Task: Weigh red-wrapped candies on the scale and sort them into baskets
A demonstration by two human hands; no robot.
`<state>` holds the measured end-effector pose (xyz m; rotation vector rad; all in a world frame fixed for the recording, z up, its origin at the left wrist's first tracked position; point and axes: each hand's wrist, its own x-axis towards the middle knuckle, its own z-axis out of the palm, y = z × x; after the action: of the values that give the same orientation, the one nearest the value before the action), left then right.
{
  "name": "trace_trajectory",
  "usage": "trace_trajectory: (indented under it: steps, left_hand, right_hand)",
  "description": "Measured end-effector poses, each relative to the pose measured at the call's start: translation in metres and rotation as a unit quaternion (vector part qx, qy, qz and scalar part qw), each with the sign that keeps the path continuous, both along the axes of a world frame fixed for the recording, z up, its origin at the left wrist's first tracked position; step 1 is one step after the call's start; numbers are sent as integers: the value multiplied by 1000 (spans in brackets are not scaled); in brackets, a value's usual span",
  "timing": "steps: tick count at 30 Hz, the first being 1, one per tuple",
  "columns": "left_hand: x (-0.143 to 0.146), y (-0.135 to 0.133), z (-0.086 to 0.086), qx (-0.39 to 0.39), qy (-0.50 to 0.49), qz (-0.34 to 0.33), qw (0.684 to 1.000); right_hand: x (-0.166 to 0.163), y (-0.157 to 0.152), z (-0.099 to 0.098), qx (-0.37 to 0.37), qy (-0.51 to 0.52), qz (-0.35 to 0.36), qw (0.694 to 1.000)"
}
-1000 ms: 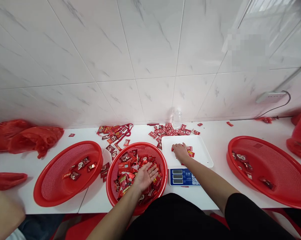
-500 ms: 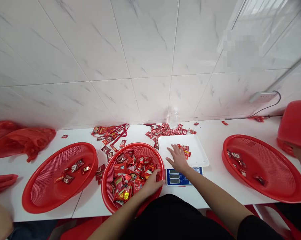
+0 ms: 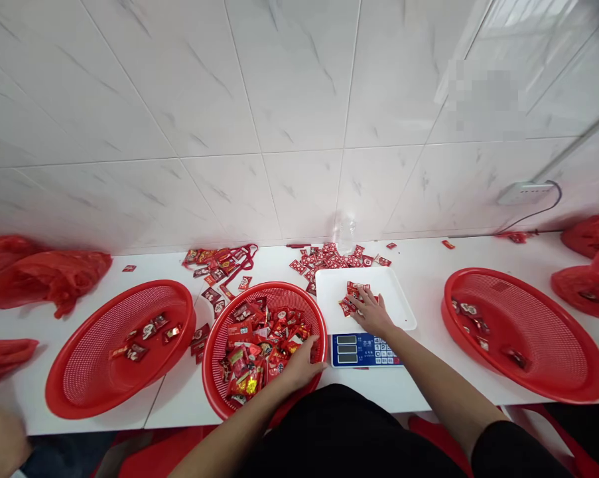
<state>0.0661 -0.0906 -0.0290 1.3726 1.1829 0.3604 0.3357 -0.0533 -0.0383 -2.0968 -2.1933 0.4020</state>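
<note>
White table [image 3: 272,264] with three red baskets [image 3: 289,297], a scale [image 3: 363,352], loose red packets [image 3: 336,257] and red bags [image 3: 67,273].

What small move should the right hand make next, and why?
Probably the right hand should curl inward to gather the small red packets: it lies spread over them on the white tray, with some showing past its fingers. The left hand is at the filled basket's rim, away from these packets.
</note>
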Motion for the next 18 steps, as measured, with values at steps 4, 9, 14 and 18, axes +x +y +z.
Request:
trace_trajectory:
  steps: [4,9,14,18]
  left_hand:
    - [0,0,1,35,52,-43,997]
    - [5,1,7,82,123,-78,986]
    - [8,2,12,106,156,-111,976]
    - [8,3,11,110,175,-114,972]
  right_hand:
    - [-8,-4,5,11,-9,24,1000]
    - [-17,-9,6,4,0,5,1000]
    - [-18,-23,1,24,17,-29,999]
    - [-11,-42,-8,55,23,-81,995]
